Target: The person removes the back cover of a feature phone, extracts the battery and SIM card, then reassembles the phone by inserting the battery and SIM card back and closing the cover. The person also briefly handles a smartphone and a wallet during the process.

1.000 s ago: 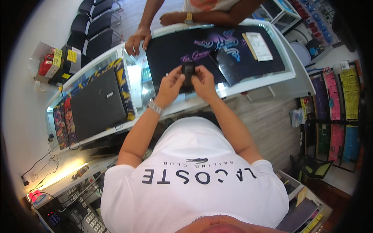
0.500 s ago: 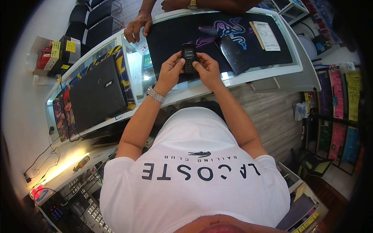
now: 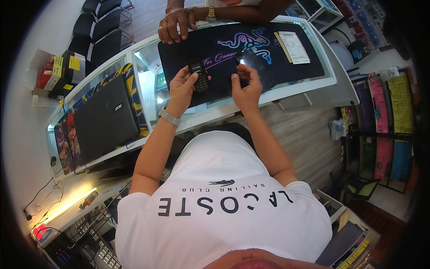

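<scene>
A small black keypad phone [image 3: 199, 76] is gripped in my left hand [image 3: 181, 92], its lit screen at the top and its keys facing up. That hand's thumb lies along the phone's near side. To the right, my right hand [image 3: 247, 89] is off the phone, fingers loosely curled and thumb apart from them, with nothing visible in it. Just beyond its fingers a glossy black flat device [image 3: 264, 74] lies on the dark printed desk mat [image 3: 179, 49], a bright reflection at its far left corner.
A closed black laptop [image 3: 105, 116] rests on the counter at left. At the mat's far right lies a paper slip on a pad [image 3: 293, 47]. Across the glass counter [image 3: 320, 80], another person's hands [image 3: 177, 24] rest at the far edge. Black chairs [image 3: 101, 29] stand beyond.
My right hand has let go of the phone and moved right. My left hand has shifted left with the phone. The other person's hands have come together.
</scene>
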`<action>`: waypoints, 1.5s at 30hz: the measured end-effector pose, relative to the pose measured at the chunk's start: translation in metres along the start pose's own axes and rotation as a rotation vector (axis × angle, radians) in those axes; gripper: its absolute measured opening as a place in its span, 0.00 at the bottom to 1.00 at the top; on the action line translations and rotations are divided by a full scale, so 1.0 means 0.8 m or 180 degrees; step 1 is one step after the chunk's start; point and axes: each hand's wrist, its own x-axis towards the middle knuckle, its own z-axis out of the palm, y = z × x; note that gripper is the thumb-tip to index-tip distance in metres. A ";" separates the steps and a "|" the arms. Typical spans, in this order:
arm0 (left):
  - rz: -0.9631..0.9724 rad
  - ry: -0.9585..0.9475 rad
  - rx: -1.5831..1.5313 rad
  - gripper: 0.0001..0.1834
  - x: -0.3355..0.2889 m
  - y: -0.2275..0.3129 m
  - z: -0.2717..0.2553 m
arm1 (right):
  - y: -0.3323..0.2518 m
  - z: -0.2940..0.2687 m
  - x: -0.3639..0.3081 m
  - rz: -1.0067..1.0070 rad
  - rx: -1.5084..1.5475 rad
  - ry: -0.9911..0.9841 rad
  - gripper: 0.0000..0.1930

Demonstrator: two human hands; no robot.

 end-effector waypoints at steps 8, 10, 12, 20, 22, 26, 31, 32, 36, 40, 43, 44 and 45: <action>0.0129 -0.0049 0.0299 0.23 0.005 -0.011 -0.002 | -0.030 0.017 -0.017 0.0661 0.1039 -0.0931 0.17; 0.0154 0.0012 0.0318 0.22 0.005 -0.018 -0.013 | -0.040 0.031 -0.019 0.1082 0.1512 -0.1166 0.18; 0.0131 0.0048 0.0195 0.21 0.006 -0.016 -0.013 | -0.031 0.041 -0.023 0.1130 0.1708 -0.1214 0.20; 0.0125 -0.0089 0.0565 0.21 0.008 -0.020 -0.026 | -0.023 0.055 -0.033 0.0954 0.1511 -0.1112 0.13; 0.0164 -0.0129 0.0477 0.22 0.009 -0.021 -0.028 | -0.019 0.057 -0.035 0.0846 0.1734 -0.1001 0.12; 0.0263 -0.0067 -0.0130 0.21 0.005 0.001 -0.005 | 0.000 0.058 -0.040 0.0552 0.1712 -0.0932 0.11; 0.0306 0.0116 -0.0182 0.19 0.009 -0.001 -0.017 | -0.010 0.054 -0.036 0.0609 0.1577 -0.1043 0.11; 0.0316 0.0152 -0.0149 0.19 0.009 -0.002 -0.017 | -0.012 0.053 -0.035 0.0623 0.1569 -0.1072 0.11; 0.0313 0.0181 -0.0037 0.19 0.007 -0.002 -0.017 | -0.022 0.050 -0.033 0.0983 0.1755 -0.1376 0.11; 0.0235 0.0274 0.0223 0.19 0.007 -0.008 -0.022 | -0.017 0.048 -0.032 0.1107 0.1959 -0.1470 0.10; 0.0262 0.0368 0.0127 0.19 0.004 -0.005 -0.010 | -0.018 0.046 -0.028 0.1158 0.2200 -0.1518 0.09; 0.0298 0.0334 0.0186 0.19 0.004 -0.006 -0.011 | -0.019 0.045 -0.027 0.1185 0.2309 -0.1528 0.09; 0.0333 0.0299 0.0246 0.19 0.004 -0.006 -0.012 | -0.018 0.045 -0.026 0.1208 0.2240 -0.1562 0.09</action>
